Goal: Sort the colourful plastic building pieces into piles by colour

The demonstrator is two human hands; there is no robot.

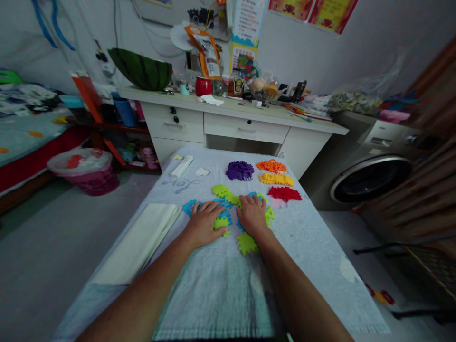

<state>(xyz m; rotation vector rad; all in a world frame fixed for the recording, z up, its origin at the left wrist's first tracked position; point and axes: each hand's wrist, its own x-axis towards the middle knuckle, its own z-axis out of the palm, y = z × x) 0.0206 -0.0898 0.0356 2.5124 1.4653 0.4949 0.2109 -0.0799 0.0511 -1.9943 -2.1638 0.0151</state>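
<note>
My left hand (pixel 204 221) lies palm down with its fingers apart, over blue toothed plastic pieces (pixel 188 208) and a lime green piece (pixel 221 223). Beside it, my right hand (pixel 252 216) rests flat on more blue and green pieces, fingers stretched forward. A green toothed piece (pixel 246 243) shows below the right wrist, and another green piece (pixel 221 191) lies beyond the hands. Parts of the pieces are hidden under both palms. Farther off are sorted piles: purple pieces (pixel 240 171), orange pieces (pixel 271 166), yellow pieces (pixel 276 179) and red pieces (pixel 284 193).
A cloth-covered table (pixel 306 266) bears a folded white cloth (pixel 138 242) and a white bar-shaped object (pixel 182 167) at left. Behind stands a white desk (pixel 245 111) with a cut watermelon (pixel 142 71). A washing machine (pixel 356 147) is at right, a pink bin (pixel 89 178) at left.
</note>
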